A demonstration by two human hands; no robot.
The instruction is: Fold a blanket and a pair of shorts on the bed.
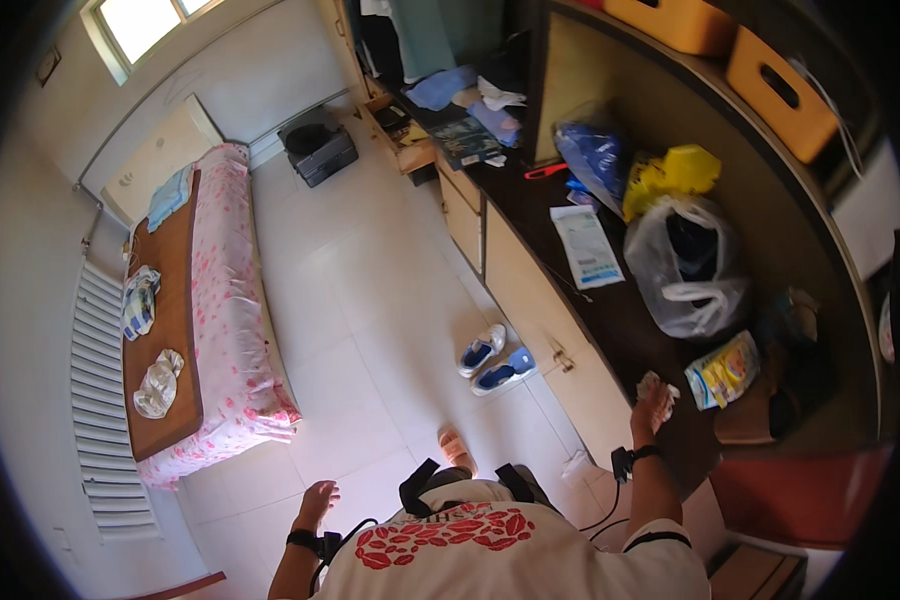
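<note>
My right hand (650,408) rests on the dark top of the long cabinet (615,330), closed on a crumpled white wipe (673,391) pressed to the surface. Right beside it lies a yellow and white soft pack (725,370). Farther along the top sit a knotted clear plastic bag (685,310) with something dark inside and a flat white and blue packet (585,247). Over the floor at the lower left hangs my left hand (318,503), its fingers loosely apart and holding nothing.
Yellow and blue bags (673,177) stand farther back on the cabinet, and a drawer (400,133) hangs out beyond. Orange bins (782,95) sit on the shelf above. White-and-blue shoes (482,350) lie on the floor. A bed with pink floral cloth (232,300) lines the left.
</note>
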